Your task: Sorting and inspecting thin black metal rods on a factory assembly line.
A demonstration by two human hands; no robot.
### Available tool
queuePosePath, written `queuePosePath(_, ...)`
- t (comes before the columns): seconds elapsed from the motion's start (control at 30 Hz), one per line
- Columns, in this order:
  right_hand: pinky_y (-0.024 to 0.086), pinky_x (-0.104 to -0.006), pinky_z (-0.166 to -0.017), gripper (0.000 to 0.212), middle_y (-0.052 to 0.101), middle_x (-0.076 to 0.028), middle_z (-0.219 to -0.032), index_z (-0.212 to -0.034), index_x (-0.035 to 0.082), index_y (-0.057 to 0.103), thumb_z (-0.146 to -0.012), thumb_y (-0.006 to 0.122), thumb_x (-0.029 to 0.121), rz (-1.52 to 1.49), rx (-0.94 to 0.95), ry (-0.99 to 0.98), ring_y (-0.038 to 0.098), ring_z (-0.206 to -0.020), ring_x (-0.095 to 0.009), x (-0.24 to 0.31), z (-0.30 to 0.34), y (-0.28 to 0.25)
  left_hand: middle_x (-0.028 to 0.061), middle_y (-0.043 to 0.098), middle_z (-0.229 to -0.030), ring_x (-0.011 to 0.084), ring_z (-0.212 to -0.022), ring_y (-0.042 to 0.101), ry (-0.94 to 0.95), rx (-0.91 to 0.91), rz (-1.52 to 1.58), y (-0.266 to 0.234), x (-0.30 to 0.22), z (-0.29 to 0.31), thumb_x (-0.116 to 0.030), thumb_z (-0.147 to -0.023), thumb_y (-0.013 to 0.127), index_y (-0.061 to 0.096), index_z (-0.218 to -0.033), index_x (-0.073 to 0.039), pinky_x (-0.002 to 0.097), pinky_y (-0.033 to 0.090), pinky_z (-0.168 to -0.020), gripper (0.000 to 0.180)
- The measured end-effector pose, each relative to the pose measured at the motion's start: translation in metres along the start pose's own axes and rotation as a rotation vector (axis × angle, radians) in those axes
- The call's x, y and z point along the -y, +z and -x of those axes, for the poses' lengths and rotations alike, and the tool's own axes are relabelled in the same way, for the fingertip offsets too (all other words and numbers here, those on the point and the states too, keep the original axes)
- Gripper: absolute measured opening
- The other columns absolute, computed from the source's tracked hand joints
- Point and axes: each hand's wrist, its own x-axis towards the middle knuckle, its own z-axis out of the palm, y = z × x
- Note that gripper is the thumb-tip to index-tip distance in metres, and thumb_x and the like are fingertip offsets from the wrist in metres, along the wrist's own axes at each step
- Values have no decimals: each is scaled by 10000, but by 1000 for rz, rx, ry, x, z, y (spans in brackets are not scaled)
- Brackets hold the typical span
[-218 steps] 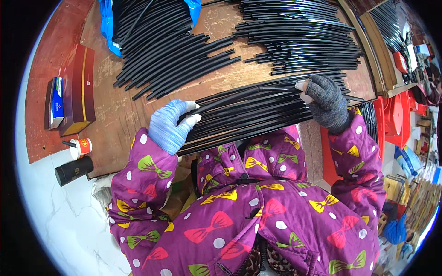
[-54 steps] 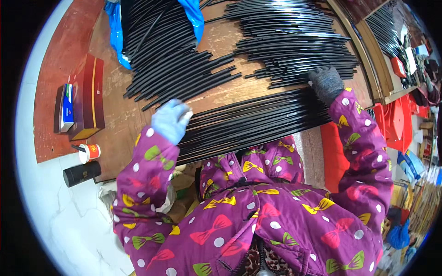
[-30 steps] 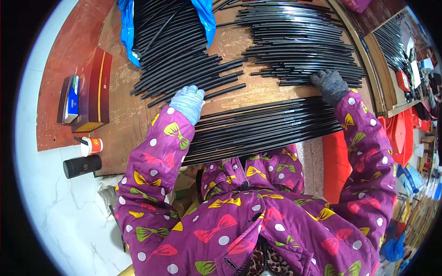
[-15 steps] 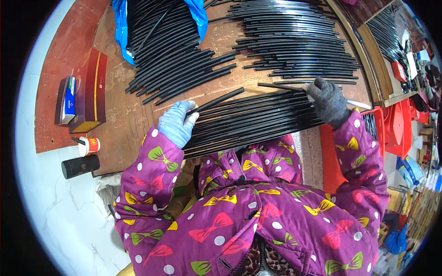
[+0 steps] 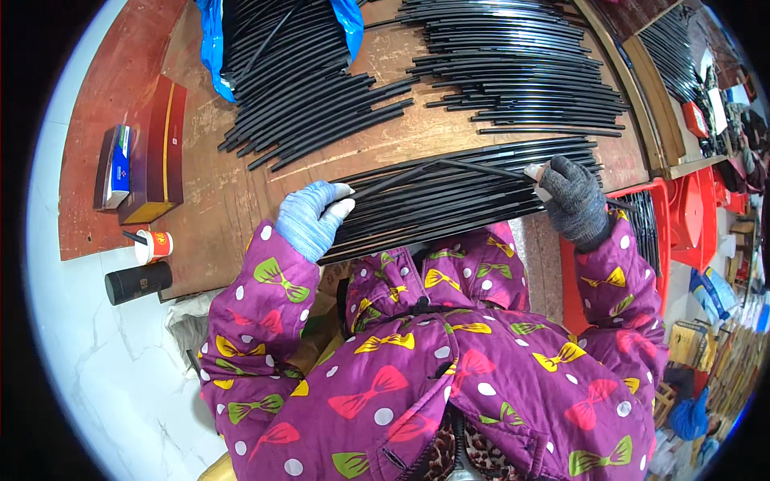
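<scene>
My left hand (image 5: pixel 311 218), in a light blue glove, pinches a black tube (image 5: pixel 393 181) that slants up to the right. My right hand (image 5: pixel 571 199), in a dark grey glove with pale fingertips, pinches a thinner black rod (image 5: pixel 485 168). The inner ends of the tube and the rod meet in the middle at a shallow angle; I cannot tell whether one sits inside the other. Below them, a row of long black rods (image 5: pixel 449 210) lies at the table's near edge, running between my two hands.
Beyond lie a pile of black tubes (image 5: pixel 313 120), partly in a blue bag (image 5: pixel 215 48), and another pile of black rods (image 5: pixel 521 76). At left stand a dark red box (image 5: pixel 156 152), a paper cup (image 5: pixel 152 246) and a black cylinder (image 5: pixel 138 283). A red crate (image 5: pixel 659 232) stands at right.
The tube and the rod have come together; their ends were apart before. Both hands sit slightly lower, and a white stick beside my right hand no longer shows.
</scene>
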Motion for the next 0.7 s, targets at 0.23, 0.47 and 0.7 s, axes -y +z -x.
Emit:
queuePosePath(0.23, 410, -380, -563, 293, 473, -87, -714, -978, 101, 574, -696, 584, 23, -34, 84, 61, 502, -668, -296, -12, 2, 1, 86, 622, -760, 112, -648, 563, 36, 81, 83, 1, 11, 1, -46, -763, 609, 627, -946, 16, 248, 456, -611, 193)
queuePosePath(0.47, 409, -380, -596, 336, 492, -73, -749, -1003, 120, 567, -683, 581, 18, -69, 86, 16, 508, -693, -279, -13, 7, 3, 86, 617, -725, 133, -631, 563, 47, 123, 87, 0, 1, 0, -40, -750, 607, 632, -933, 6, 258, 449, -606, 191)
queuePosePath(0.7, 426, -358, -613, 321, 517, -74, -787, -1025, 119, 558, -711, 622, 104, -7, 68, -166, 519, -691, -267, 26, -25, 22, 85, 595, -723, 266, -701, 589, 273, 118, -250, 13, -32, -6, -256, -742, 625, 642, -875, -109, 359, 458, -634, 199)
